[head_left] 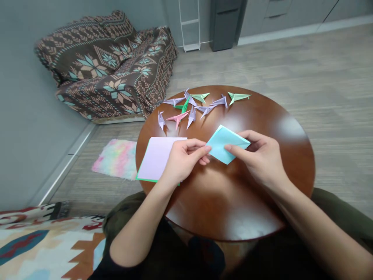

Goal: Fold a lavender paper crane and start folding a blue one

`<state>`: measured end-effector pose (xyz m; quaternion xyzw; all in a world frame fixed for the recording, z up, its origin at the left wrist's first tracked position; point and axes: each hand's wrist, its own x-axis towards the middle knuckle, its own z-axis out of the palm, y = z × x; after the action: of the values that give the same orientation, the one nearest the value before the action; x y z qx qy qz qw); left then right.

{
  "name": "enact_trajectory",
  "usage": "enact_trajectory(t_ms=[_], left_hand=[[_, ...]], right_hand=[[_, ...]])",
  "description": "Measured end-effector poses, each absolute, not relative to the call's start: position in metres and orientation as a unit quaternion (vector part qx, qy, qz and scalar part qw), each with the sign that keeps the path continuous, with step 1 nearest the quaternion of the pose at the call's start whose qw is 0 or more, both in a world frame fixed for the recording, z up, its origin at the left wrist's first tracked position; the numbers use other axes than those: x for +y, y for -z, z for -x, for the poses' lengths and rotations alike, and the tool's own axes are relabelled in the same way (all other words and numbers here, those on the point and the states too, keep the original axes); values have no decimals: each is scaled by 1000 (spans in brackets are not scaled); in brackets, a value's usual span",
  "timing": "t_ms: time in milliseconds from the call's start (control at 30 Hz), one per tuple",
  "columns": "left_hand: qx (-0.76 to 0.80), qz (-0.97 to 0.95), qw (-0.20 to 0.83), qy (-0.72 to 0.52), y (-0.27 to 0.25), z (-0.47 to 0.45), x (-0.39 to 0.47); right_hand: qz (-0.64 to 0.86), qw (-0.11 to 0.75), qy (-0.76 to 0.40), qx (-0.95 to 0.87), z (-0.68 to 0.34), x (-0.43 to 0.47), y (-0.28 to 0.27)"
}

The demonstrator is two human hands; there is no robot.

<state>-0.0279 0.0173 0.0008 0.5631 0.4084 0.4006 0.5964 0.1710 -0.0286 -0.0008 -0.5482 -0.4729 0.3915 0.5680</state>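
A light blue sheet of origami paper (pixel 223 142), folded into a small diamond-like shape, is held up over the table between both hands. My left hand (pixel 186 155) pinches its left corner between thumb and fingers. On the other side, my right hand (pixel 260 153) grips the paper with the thumb flat on its face and the fingers behind, partly hidden. Beside my left wrist lies a stack of square paper (pixel 159 155), lilac on top with green edges showing below. Several folded paper cranes in purple, green and a pink crane (pixel 177 118) stand beyond the hands.
The round brown wooden table (pixel 279 167) has a glossy top. Past it to the left stands a sofa (pixel 116 74) under a patterned cover. A pastel fluffy rug (pixel 116 159) lies on the floor. A white rack (pixel 190 27) and a dark cabinet (pixel 225 27) are at the back.
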Motion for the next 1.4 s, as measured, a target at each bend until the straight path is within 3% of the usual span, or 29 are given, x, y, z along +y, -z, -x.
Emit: enact_trajectory(t_ms=[167, 667, 967, 1400], left_hand=[[405, -588, 505, -485, -2, 25, 10], [400, -653, 428, -480, -2, 23, 2], [410, -571, 499, -507, -1, 19, 0], [404, -555, 476, -550, -7, 18, -2]], right_hand=[[542, 534, -409, -504, -170, -31, 2], [531, 523, -463, -480, -161, -34, 9], [520, 535, -477, -465, -160, -33, 13], [472, 570, -542, -398, -159, -32, 20]])
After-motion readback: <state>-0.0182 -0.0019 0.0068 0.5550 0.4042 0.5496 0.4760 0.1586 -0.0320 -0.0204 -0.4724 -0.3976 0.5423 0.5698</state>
